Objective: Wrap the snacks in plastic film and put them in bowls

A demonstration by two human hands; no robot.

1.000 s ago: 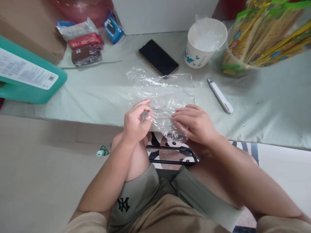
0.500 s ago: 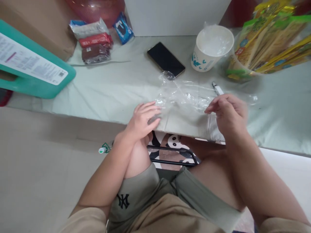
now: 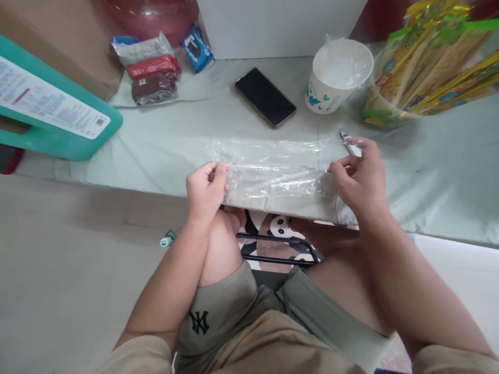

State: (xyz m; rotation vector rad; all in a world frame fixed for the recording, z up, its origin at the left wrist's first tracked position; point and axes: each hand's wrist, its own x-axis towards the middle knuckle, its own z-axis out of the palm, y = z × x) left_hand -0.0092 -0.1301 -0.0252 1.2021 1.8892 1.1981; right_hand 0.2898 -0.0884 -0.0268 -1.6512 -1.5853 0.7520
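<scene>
A clear plastic bag (image 3: 278,174) is stretched sideways just above the table's front edge. My left hand (image 3: 206,187) pinches its left end between thumb and fingers. At the other end, my right hand (image 3: 360,174) grips the plastic with thumb and fingertips. Close behind the right fingers lies a white pen-like object (image 3: 348,143) with a metal tip, partly covered by the hand. A black phone (image 3: 265,97) lies face up beyond the bag. To its right stands a white paper cup (image 3: 337,78) with blue leaf prints and crumpled clear plastic inside.
A clear tub (image 3: 390,115) of yellow-packed sticks stands at the right. Wrapped snacks (image 3: 154,70) and a blue packet (image 3: 196,48) lie at the back left, near a green jug (image 3: 105,122) and a cardboard box (image 3: 66,41). Pale cloth (image 3: 156,140) covers the table.
My left hand has moved slightly left and closed on the plastic. The bag, crumpled before, is now pulled out long between both hands and no longer overlaps the phone.
</scene>
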